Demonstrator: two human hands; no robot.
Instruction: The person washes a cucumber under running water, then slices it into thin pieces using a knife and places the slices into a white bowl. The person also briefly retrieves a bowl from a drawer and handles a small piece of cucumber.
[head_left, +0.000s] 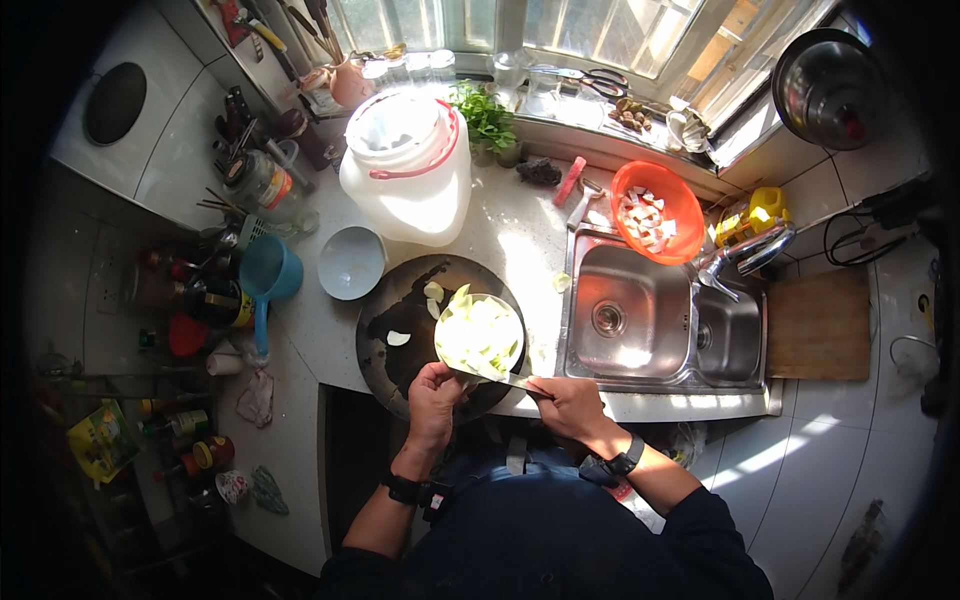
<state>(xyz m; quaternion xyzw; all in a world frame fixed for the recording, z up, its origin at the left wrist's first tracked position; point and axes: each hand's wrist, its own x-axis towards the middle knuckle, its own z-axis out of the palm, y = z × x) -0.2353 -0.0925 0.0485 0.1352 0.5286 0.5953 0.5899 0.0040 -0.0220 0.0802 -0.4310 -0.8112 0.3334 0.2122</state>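
Observation:
My right hand (570, 405) grips the handle of a kitchen knife (519, 381), whose blade reaches left along the near rim of a bowl. The bowl is heaped with pale green vegetable slices (480, 335), brightly sunlit. My left hand (435, 401) is closed at the near left of the bowl, by the blade; whether it pinches the rim, the blade or both, I cannot tell. Beneath lies a round dark cutting board (386, 300) with a few loose slices (398, 338). An empty white bowl (351, 262) stands beyond the board's left edge.
A double steel sink (630, 315) is at the right, with an orange basin (694, 217) of cut pieces behind it. A large white plastic jug (420, 195) stands beyond the board. A blue dipper (271, 268) and jars stand at the left. A peeler (585, 202) lies near the sink.

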